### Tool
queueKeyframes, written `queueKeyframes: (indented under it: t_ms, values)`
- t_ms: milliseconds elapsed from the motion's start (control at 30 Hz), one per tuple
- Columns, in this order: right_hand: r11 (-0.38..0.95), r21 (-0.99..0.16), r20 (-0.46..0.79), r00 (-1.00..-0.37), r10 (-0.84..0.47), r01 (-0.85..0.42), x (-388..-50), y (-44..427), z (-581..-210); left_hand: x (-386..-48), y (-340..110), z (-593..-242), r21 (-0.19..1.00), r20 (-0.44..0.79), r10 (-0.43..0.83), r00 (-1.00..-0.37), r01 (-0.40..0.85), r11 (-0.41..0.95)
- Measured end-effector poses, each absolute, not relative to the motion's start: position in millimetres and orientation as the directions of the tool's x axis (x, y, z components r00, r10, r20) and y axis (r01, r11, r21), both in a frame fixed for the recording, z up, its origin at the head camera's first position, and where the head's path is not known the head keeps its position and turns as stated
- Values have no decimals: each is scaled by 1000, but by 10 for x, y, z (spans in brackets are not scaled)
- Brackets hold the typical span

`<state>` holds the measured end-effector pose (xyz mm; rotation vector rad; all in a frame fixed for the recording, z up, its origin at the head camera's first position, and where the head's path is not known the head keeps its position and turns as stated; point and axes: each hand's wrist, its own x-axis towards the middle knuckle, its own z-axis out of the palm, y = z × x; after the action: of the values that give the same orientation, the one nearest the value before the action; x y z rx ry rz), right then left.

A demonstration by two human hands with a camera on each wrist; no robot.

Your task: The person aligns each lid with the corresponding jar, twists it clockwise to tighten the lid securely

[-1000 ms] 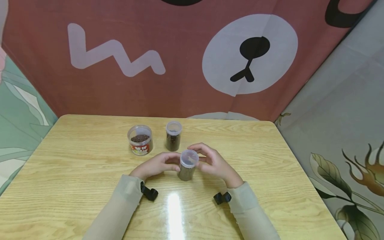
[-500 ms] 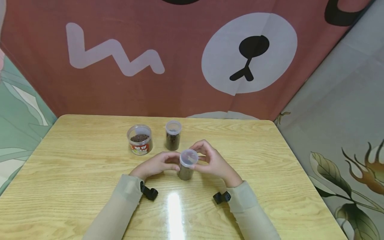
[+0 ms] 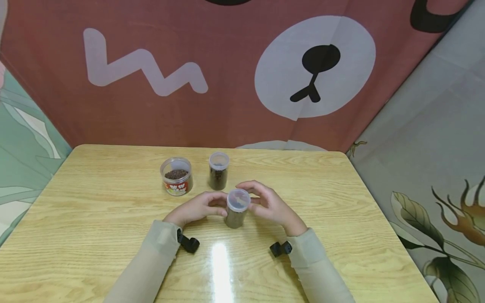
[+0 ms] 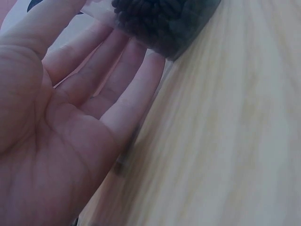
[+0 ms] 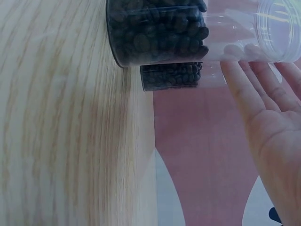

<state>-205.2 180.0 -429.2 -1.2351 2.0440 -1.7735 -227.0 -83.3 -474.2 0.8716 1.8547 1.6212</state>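
In the head view a clear plastic jar (image 3: 235, 219) with a translucent lid (image 3: 239, 199) stands upright on the table between both hands. Dark beans (image 5: 146, 35) fill its lower part in the right wrist view. My left hand (image 3: 198, 207) holds the jar from the left, thumb in front and fingers behind. My right hand (image 3: 270, 206) curves round the lid from the right, with the thumb at its side and the index finger behind. In the left wrist view the jar (image 4: 164, 23) rests against the fingertips; its upper part is out of frame.
A second capped jar (image 3: 218, 172) of dark beans stands just behind the hands. Left of it is a wide, low jar (image 3: 177, 176) with a red label and brown contents. The wooden table (image 3: 102, 219) ends at a red cloth backdrop (image 3: 151, 118).
My right thumb moved over the front of the lid and then back to its right side, the fingers shifting with it. The left hand and the jar stay in place.
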Motion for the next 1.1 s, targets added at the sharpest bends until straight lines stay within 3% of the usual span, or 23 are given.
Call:
queueKeyframes:
  t_ms: [767,1100]
  values:
    - [30,-930,282,-762,-583,-367,-2042,1771,-4325,-2260,-834,-4721,987,33,755,-655,140,78]
    - [-29,-920,322,-713,-623,-390,-2033,1796,-4289,-2261,-828,-4716,985,36,753,-657,150,84]
